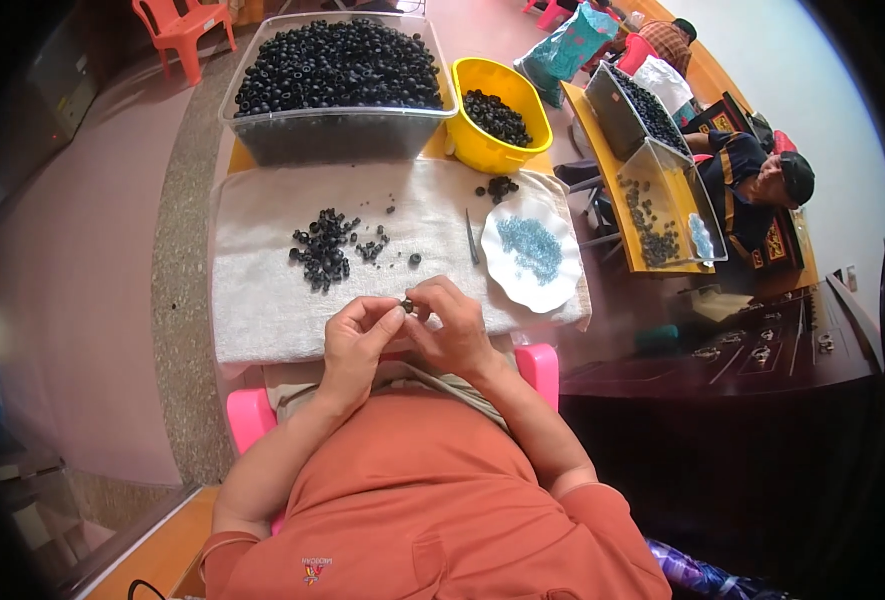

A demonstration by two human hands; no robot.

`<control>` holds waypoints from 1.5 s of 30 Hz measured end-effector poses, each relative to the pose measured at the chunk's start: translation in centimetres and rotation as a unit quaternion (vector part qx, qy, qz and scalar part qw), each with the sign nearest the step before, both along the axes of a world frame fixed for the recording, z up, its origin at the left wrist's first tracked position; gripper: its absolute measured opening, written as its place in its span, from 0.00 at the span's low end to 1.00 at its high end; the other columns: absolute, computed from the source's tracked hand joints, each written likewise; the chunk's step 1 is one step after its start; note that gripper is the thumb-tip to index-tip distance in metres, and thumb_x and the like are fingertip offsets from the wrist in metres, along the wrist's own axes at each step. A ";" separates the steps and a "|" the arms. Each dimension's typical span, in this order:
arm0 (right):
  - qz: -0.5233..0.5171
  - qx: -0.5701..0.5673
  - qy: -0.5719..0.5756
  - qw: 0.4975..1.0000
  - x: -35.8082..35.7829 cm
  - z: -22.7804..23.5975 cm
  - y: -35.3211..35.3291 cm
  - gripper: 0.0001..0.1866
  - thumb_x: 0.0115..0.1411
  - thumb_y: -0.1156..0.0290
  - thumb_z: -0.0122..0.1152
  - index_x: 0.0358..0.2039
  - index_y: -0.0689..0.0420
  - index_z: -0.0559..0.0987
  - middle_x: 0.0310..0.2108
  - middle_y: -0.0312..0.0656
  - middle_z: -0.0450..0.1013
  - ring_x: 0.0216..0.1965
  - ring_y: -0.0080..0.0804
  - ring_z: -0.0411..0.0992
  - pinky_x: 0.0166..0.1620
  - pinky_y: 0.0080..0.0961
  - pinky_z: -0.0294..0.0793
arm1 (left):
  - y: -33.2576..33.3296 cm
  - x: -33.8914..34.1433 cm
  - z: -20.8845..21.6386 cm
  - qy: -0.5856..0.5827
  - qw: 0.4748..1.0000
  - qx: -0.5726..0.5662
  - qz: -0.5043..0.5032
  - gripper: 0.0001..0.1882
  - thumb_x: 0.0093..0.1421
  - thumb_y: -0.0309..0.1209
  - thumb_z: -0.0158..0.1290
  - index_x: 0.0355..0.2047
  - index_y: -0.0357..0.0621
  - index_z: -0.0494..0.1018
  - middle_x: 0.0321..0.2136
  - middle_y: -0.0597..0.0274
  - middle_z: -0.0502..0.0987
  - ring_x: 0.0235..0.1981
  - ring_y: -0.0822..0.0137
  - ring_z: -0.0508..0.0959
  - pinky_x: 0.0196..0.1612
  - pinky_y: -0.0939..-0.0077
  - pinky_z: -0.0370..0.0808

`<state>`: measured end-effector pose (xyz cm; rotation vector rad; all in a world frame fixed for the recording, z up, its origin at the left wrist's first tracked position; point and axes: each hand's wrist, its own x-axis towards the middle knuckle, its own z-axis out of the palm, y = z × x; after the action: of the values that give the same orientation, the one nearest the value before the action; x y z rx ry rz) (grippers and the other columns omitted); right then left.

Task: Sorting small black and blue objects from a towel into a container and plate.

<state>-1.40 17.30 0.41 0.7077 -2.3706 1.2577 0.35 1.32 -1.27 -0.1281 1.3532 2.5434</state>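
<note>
Above the near edge of the white cloth [262,322], my left hand [352,338] and my right hand [454,328] meet at a small dark ring-like part [407,306]. Fingertips of both hands pinch it from either side. Just beyond them lies one loose black part [415,260]. Farther left, a loose pile of black cylindrical parts [324,250] spreads over the cloth, with smaller bits beside it. Right of centre rest dark tweezers [472,237] and a white scalloped plate [554,295] bearing many small pale-blue transparent pieces [530,248].
A large transparent bin [337,140] full of black parts stands at the far edge, beside a yellow basin [492,155] holding more. A few dark parts [499,187] lie before the basin. Rightward, a co-worker [752,190] sits at another table [602,140] with bins.
</note>
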 end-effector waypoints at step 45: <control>-0.166 0.076 -0.018 0.983 -18.3 8.5 13.7 0.18 0.58 0.69 0.66 0.46 0.66 0.80 0.30 0.42 0.78 0.28 0.23 0.75 0.29 0.17 0.75 | -0.7 -0.4 -0.8 0.051 0.994 -0.092 0.001 0.07 0.63 0.26 0.57 0.40 0.36 0.77 0.42 0.57 0.79 0.35 0.75 0.78 0.40 0.80 0.80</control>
<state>-19.75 31.00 8.95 0.3121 -2.5031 0.9645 -0.03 0.58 -2.11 -0.0345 1.6262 2.4526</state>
